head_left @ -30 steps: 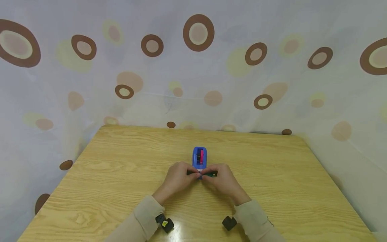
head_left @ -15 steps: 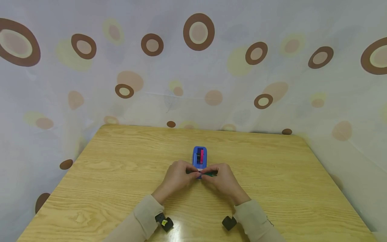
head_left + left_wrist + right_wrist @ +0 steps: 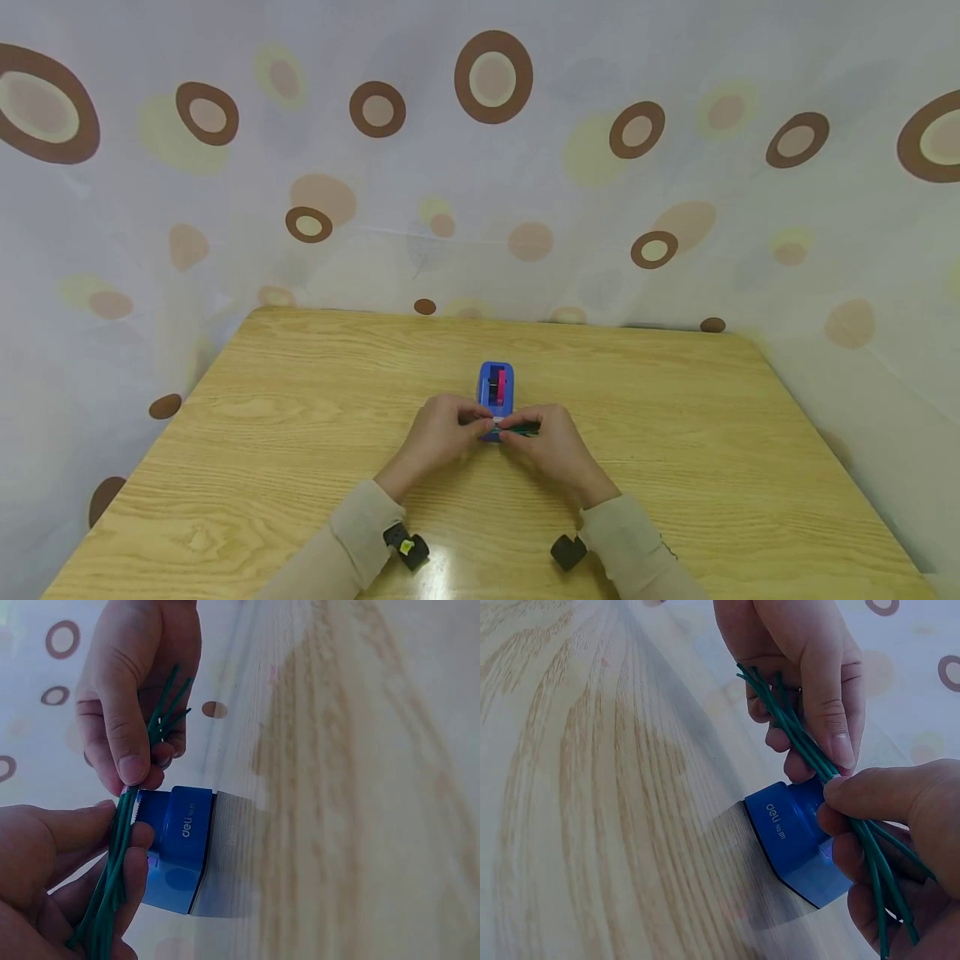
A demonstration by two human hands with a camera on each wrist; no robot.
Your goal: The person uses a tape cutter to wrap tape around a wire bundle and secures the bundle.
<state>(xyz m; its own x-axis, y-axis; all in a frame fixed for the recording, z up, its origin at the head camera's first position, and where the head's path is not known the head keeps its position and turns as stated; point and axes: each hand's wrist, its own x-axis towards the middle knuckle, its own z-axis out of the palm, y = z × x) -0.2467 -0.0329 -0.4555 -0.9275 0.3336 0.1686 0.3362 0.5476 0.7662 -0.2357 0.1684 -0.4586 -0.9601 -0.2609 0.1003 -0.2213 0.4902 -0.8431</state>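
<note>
A bundle of thin green wires point(image 3: 116, 855) runs between both hands, just in front of a blue tape dispenser point(image 3: 507, 400). My left hand point(image 3: 438, 435) pinches the bundle near its middle, thumb on one side and fingers on the other. Close beside it, the thumb and fingers of my right hand point(image 3: 558, 446) pinch the same wires. In the right wrist view, loose wire ends point(image 3: 757, 682) fan out past the left hand. The dispenser's toothed cutter point(image 3: 137, 802) sits right behind the bundle. Fingers hide the spot where the hands meet.
The dispenser stands on a wooden table point(image 3: 337, 375), with a pink roll point(image 3: 501, 387) inside it. Behind the table hangs a white cloth point(image 3: 540, 192) with brown circles. Each sleeve carries a small black wrist camera point(image 3: 568, 552).
My left fingertips have shifted slightly left and up, leaving a small gap from the right fingertips in the head view. The right hand has hardly moved; the dispenser stays put.
</note>
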